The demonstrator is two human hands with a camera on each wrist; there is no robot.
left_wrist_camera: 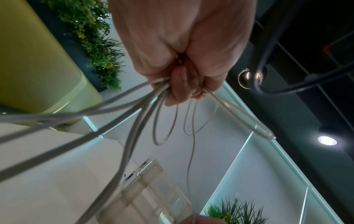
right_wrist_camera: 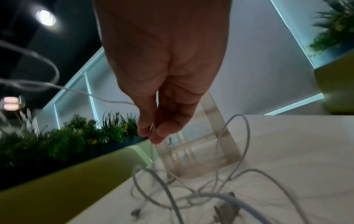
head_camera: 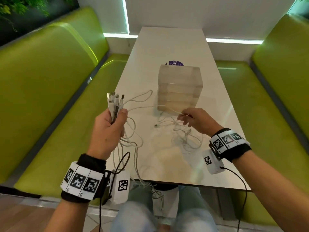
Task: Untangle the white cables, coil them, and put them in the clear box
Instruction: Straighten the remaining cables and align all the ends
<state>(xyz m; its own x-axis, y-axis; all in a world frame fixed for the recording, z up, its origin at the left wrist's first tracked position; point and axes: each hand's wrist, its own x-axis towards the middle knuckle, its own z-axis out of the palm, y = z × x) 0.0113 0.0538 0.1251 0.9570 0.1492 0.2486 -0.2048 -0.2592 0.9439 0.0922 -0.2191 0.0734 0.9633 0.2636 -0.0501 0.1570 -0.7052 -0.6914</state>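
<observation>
My left hand (head_camera: 110, 124) is raised over the table's left edge and grips a bundle of white cables (head_camera: 115, 104) in its fist, plug ends sticking upward. Their loose lengths (left_wrist_camera: 134, 115) hang from the fist (left_wrist_camera: 180, 78) down past the table's front edge. My right hand (head_camera: 192, 119) pinches a single white cable strand (head_camera: 168, 110) between thumb and fingertips (right_wrist_camera: 153, 133), just in front of the clear box (head_camera: 179, 87). Beneath that hand lies a tangle of white cables (head_camera: 185, 139) on the white table (head_camera: 167, 47). The clear box (right_wrist_camera: 199, 153) stands mid-table, translucent and ribbed.
Green padded benches (head_camera: 50, 81) flank the table on both sides. A purple round sticker (head_camera: 174, 63) shows behind the box. Black sensor wires (head_camera: 123, 161) trail from both wrist bands. My knees sit under the table's near edge (head_camera: 184, 185).
</observation>
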